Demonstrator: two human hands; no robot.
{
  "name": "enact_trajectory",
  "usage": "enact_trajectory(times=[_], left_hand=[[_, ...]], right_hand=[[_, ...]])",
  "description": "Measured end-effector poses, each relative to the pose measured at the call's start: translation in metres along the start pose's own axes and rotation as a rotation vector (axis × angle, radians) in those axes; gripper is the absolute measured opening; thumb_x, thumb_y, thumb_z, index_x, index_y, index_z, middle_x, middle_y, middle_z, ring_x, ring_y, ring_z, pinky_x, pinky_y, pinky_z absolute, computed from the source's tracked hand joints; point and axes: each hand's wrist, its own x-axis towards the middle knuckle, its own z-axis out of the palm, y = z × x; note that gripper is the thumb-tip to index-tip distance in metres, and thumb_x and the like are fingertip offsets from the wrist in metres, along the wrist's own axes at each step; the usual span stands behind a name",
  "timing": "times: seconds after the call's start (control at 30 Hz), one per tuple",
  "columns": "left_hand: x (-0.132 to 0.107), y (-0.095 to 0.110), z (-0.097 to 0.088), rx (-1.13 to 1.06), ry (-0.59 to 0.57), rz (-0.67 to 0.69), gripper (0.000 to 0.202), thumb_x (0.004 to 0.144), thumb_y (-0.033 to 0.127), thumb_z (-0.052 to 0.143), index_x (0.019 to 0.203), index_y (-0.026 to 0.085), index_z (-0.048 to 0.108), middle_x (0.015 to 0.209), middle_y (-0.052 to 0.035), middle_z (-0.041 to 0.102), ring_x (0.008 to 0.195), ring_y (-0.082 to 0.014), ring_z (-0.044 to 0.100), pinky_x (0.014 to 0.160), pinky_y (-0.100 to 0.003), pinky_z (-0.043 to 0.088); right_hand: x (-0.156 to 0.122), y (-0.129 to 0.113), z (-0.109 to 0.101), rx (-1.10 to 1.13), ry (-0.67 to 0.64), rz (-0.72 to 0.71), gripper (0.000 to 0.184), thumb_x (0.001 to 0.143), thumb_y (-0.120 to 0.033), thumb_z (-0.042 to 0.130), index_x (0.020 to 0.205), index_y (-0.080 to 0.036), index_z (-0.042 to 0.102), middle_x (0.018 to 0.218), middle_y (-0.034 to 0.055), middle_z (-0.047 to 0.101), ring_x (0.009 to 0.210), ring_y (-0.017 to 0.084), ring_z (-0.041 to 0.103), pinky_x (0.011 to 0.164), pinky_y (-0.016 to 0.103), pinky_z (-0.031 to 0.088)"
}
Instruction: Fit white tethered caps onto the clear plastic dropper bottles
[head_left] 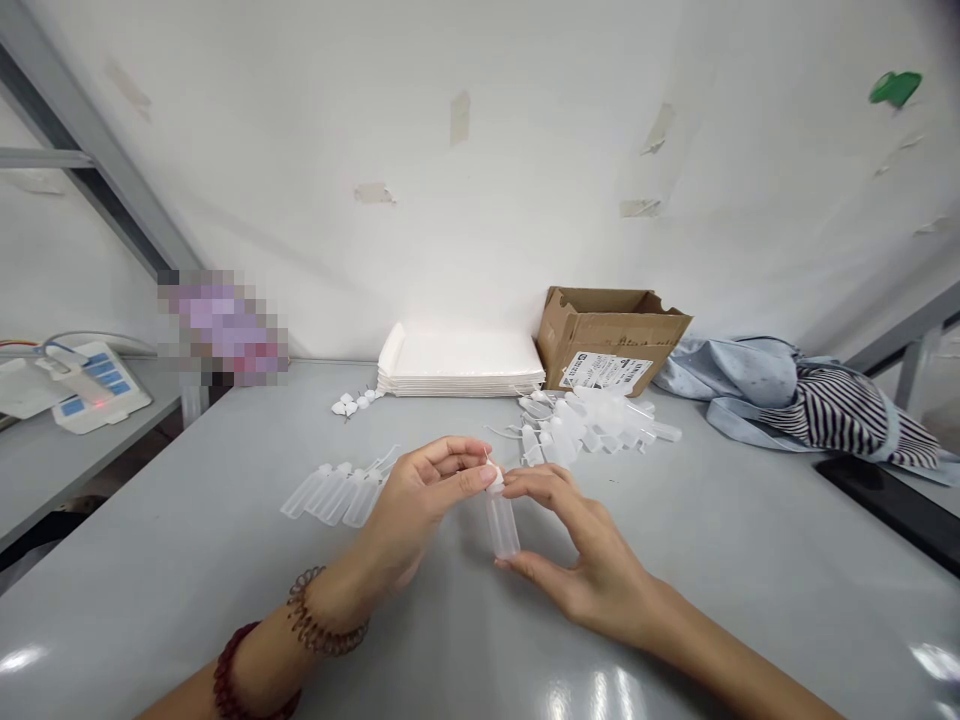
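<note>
A small clear plastic bottle [502,525] is held upright over the grey table [187,600]. My right hand [581,555] grips its body between thumb and fingers. My left hand [420,495] pinches the white cap [495,478] at the bottle's top. A row of similar capped bottles [337,493] lies to the left of my hands. A loose pile of clear bottles [581,425] lies behind my right hand.
A stack of white padded envelopes [459,362] and an open cardboard box [607,340] stand at the back. Several small white caps [352,402] lie left of the stack. Crumpled cloth [810,400] lies at right. A white device [94,385] sits far left.
</note>
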Motion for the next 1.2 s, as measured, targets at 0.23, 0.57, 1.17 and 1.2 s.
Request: enact_trajectory(times=[0.23,0.57,1.17,1.2], left_hand=[[-0.001,0.004,-0.001,-0.015,0.041,0.004,0.023,0.073,0.029,0.071,0.094,0.020,0.068,0.086,-0.0022,0.067,0.083,-0.0144,0.056,0.086,-0.029,0.040],[0.003,0.005,-0.006,0.042,0.103,0.037,0.024,0.072,0.033,0.072,0.092,0.019,0.071,0.088,-0.0035,0.068,0.080,-0.0148,0.056,0.084,-0.029,0.042],[0.003,0.010,-0.012,0.189,-0.076,0.174,0.015,0.077,0.025,0.067,0.091,0.019,0.063,0.092,-0.0043,0.069,0.087,-0.0170,0.062,0.080,-0.027,0.047],[0.004,0.011,-0.013,0.168,-0.105,0.169,0.013,0.078,0.024,0.067,0.088,0.019,0.061,0.092,-0.0041,0.068,0.086,-0.0166,0.061,0.080,-0.027,0.047]], right_hand=[[0.002,0.007,0.000,-0.086,0.109,-0.039,0.049,0.077,-0.019,0.068,0.118,-0.023,0.042,0.110,0.0069,0.055,0.106,0.022,0.048,0.090,0.040,0.044],[0.002,0.007,-0.001,-0.133,0.100,-0.055,0.037,0.084,-0.013,0.054,0.119,-0.023,0.049,0.093,0.0052,0.061,0.083,0.019,0.057,0.073,0.035,0.048],[0.006,0.003,0.001,1.098,-0.078,0.599,0.020,0.082,-0.030,0.059,0.091,-0.014,0.068,0.070,0.0023,0.058,0.055,0.009,0.041,0.062,0.026,0.039],[0.007,0.004,0.003,1.236,-0.088,0.633,0.020,0.081,-0.029,0.059,0.088,-0.013,0.068,0.068,0.0017,0.055,0.053,0.008,0.037,0.062,0.026,0.039]])
